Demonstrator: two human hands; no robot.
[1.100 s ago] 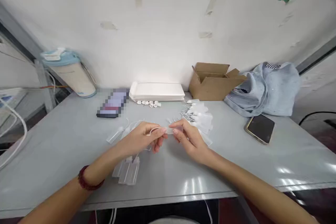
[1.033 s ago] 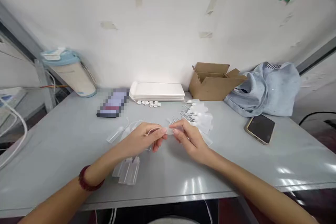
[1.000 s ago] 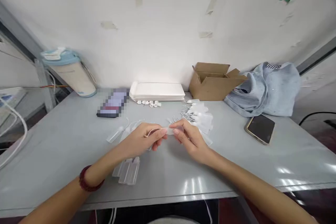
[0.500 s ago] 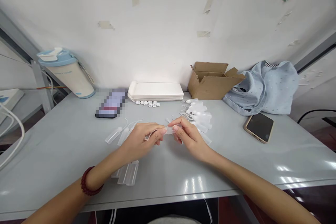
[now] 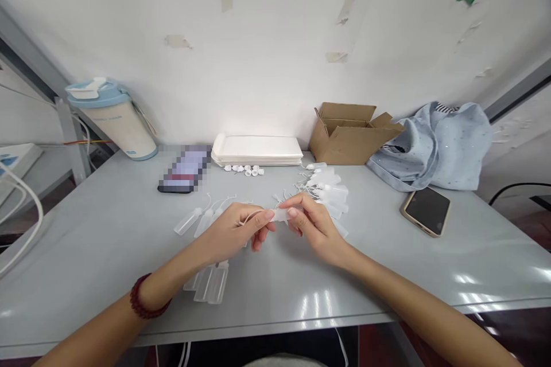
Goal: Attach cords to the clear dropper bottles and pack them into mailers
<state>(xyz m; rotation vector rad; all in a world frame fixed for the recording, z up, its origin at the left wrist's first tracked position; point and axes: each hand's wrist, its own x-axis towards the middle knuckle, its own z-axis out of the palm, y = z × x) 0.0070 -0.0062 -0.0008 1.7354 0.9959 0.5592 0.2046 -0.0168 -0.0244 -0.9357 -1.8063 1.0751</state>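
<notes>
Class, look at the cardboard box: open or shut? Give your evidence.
Open. The cardboard box has its top flaps raised, and part of its inside shows.

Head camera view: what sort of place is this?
Probably a workshop workstation, judging by the plain grey table, the grouped translucent plastic tubes and the cluster of small white caps.

Head-worn view, looking forward and down, table near

I pinch a small translucent bottle between my left hand and my right hand. Beyond my grip lie white caps; just right, heaped bottles; left and nearer me, overlapping clear bottles.
</notes>
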